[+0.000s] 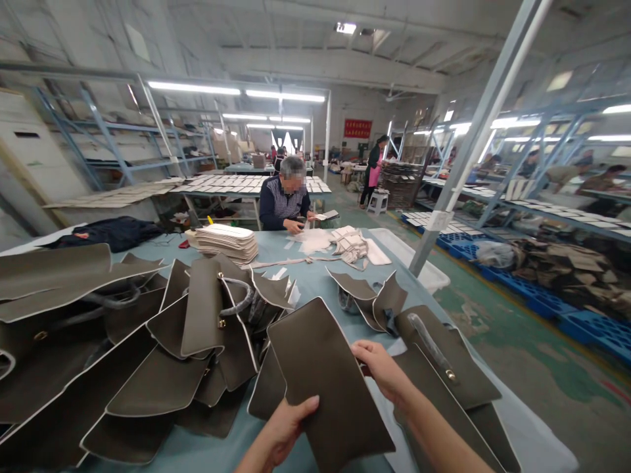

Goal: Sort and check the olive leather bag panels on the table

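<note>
Both of my hands hold a dark olive bag panel [325, 374] with pale edges, tilted up over the table. My left hand [288, 424] grips its lower left edge, thumb flat on the front and fingers hidden behind. At the upper right edge, my right hand [377, 364] pinches the panel between thumb and fingers. To the left lies a heap of similar olive bag pieces [148, 381], some with wrapped handles and gold-coloured fittings. Right of my hands rests another olive bag piece [453, 374] with a wrapped handle [431, 341]. A folded olive piece [369, 299] sits just beyond.
Across the blue-green table [290, 263], a seated person [288, 197] handles small pieces. A stack of pale panels [224, 242] and a pale strap bundle [350, 243] lie on the far half. A metal post [463, 157] rises at the right edge, beside a white bin [434, 276].
</note>
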{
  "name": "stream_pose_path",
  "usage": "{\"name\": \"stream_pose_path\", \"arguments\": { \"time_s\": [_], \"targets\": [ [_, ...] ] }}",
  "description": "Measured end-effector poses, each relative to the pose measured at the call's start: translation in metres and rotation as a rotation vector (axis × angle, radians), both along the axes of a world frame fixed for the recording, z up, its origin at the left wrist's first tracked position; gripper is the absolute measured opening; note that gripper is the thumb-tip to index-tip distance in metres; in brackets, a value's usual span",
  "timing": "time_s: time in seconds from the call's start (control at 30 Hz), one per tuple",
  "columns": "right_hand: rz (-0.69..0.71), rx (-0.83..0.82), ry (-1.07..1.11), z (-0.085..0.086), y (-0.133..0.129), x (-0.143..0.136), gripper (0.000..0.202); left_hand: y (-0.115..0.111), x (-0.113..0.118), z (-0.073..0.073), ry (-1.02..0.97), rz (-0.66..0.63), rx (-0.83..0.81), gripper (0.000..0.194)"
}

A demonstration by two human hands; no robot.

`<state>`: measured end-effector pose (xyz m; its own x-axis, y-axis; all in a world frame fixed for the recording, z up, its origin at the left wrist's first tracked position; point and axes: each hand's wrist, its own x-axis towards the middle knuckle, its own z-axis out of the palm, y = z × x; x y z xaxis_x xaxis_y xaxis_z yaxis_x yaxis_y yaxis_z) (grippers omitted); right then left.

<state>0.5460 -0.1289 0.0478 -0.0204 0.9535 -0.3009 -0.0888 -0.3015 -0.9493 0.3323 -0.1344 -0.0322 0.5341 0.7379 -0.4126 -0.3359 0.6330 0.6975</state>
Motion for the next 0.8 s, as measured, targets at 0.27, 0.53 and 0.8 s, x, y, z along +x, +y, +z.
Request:
{"name": "stream_pose_path", "arguments": {
  "time_s": [0.27,0.53,0.8],
  "targets": [
    [0.061,0.118,-0.202,0.013,0.004,0.017,0.032,0.005,0.015,-0.007,-0.023,-0.060,0.007,0.072],
    [0.083,-0.025,-0.099,0.012,-0.006,0.028,0.022,0.001,0.032,0.005,0.000,-0.097,0.033,0.081],
    [-0.029,-0.065,-0.416,-0.037,-0.004,0.040,0.009,0.012,0.057,-0.042,0.792,0.164,0.501,0.065]
  ]
}}
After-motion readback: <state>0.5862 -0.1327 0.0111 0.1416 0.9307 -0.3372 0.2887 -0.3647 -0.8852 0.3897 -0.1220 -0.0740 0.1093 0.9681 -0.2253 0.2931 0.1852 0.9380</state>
